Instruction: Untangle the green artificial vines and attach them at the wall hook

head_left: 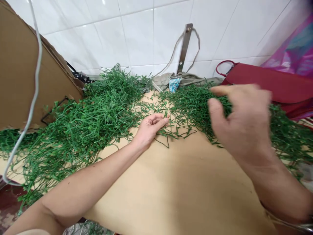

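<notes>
Two heaps of thin, wiry green stems [105, 107] lie on our smooth tan table [156, 189], the left one tangled beside a brown cardboard box [29, 75]. Our left hand [149, 129] pinches a slender green piece [166, 109] between thumb and fingers, over loose strands at the middle. Behind sits a small blue-and-white patterned cup [174, 84]. Our right hand [242, 120], blurred, hovers with thumb and forefinger parted, in front of a flat dark-red bag [271, 81].
</notes>
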The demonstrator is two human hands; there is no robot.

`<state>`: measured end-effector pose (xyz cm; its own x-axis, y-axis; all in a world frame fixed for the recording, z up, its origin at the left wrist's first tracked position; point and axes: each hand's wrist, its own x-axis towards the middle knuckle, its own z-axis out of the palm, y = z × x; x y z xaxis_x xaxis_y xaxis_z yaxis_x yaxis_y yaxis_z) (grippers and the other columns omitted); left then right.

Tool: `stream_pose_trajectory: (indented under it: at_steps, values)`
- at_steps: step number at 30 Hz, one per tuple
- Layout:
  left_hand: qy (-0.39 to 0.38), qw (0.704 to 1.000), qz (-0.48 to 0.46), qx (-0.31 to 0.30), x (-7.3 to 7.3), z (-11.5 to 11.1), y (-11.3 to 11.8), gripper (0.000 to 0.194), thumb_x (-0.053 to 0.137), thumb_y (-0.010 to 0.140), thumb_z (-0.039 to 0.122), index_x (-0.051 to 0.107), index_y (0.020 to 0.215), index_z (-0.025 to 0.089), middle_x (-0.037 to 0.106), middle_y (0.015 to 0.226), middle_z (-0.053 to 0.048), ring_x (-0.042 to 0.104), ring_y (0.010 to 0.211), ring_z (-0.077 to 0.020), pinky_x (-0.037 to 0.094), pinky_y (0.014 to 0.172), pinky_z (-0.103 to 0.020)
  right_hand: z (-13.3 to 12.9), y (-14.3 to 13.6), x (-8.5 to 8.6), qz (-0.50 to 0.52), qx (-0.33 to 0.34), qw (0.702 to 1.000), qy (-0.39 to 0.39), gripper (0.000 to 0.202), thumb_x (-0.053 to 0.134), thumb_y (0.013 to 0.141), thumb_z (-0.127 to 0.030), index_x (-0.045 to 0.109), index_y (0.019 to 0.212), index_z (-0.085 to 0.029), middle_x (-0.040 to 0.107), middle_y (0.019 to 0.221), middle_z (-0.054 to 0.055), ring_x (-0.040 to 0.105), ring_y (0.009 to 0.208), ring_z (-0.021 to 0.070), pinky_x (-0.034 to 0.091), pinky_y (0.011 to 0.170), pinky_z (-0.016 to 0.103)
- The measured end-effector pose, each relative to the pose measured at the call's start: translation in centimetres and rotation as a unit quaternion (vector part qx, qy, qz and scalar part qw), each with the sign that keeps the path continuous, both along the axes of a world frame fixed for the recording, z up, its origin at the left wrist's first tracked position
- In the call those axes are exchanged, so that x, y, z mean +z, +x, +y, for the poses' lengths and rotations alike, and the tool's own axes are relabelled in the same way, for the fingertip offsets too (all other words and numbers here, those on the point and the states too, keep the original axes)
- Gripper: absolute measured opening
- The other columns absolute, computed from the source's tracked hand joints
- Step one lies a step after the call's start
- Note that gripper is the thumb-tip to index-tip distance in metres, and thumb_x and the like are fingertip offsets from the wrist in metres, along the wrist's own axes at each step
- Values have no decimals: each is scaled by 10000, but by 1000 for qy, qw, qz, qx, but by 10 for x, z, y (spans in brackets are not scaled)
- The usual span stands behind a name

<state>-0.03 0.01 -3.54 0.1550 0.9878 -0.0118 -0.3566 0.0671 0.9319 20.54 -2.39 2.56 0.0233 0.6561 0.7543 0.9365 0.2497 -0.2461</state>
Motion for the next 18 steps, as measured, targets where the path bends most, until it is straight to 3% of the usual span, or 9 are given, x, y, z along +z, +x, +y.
stream_pose_trajectory:
  at_steps: [3, 5, 7, 10, 12, 14, 18]
  values:
    - [19, 1000, 15, -11, 1, -4, 1, 302, 900, 645, 324, 708, 814, 162, 721, 761, 5, 638, 716, -100, 499, 761, -238, -6, -25, -11, 96, 149, 973, -150, 402, 355, 1017, -368, 697, 900, -193, 743, 950, 112, 674, 968, 264, 491, 890, 417]
    - [47, 998, 40, -21, 3, -6, 1, 279, 889, 653, 296, 706, 812, 158, 715, 755, 7, 633, 708, -97, 496, 753, -233, -9, -36, -16, 172, 205, 932, -246, 454, 341, 1016, -464, 659, 815, -209, 720, 867, 75, 677, 900, 234, 509, 788, 357]
    - [81, 993, 77, -27, 6, -9, 2, 239, 872, 659, 256, 707, 798, 153, 701, 743, 8, 620, 699, -97, 488, 737, -230, -9, -39, -20, 231, 261, 884, -311, 397, 454, 966, -530, 640, 803, -219, 712, 840, 48, 673, 852, 212, 508, 721, 315]
    - [118, 984, 132, -6, 9, -12, 3, 169, 842, 662, 195, 705, 755, 158, 680, 734, 10, 596, 704, -101, 474, 727, -228, -6, -36, -25, 294, 307, 821, -381, 219, 624, 866, -438, 629, 826, -223, 718, 820, 26, 655, 766, 183, 494, 657, 282]
    - [132, 980, 152, 5, 9, -14, 4, 143, 828, 673, 182, 705, 744, 167, 671, 732, 12, 585, 705, -104, 463, 722, -229, -4, -33, -29, 318, 306, 796, -415, 133, 618, 845, -348, 616, 839, -215, 705, 775, 13, 621, 697, 160, 467, 619, 266]
    - [132, 980, 151, -6, 8, -14, 4, 137, 820, 705, 219, 704, 760, 171, 659, 718, 15, 572, 685, -104, 452, 705, -233, -2, -31, -33, 300, 289, 804, -424, 91, 557, 853, -281, 608, 836, -207, 676, 725, -5, 562, 626, 138, 422, 583, 254]
    - [83, 992, 83, -40, 4, -11, 4, 236, 823, 750, 344, 670, 802, 172, 662, 721, 11, 589, 699, -112, 453, 731, -239, -4, -38, -38, 176, 233, 884, -365, 246, 423, 928, -244, 554, 722, -212, 598, 660, -7, 512, 605, 140, 372, 578, 264]
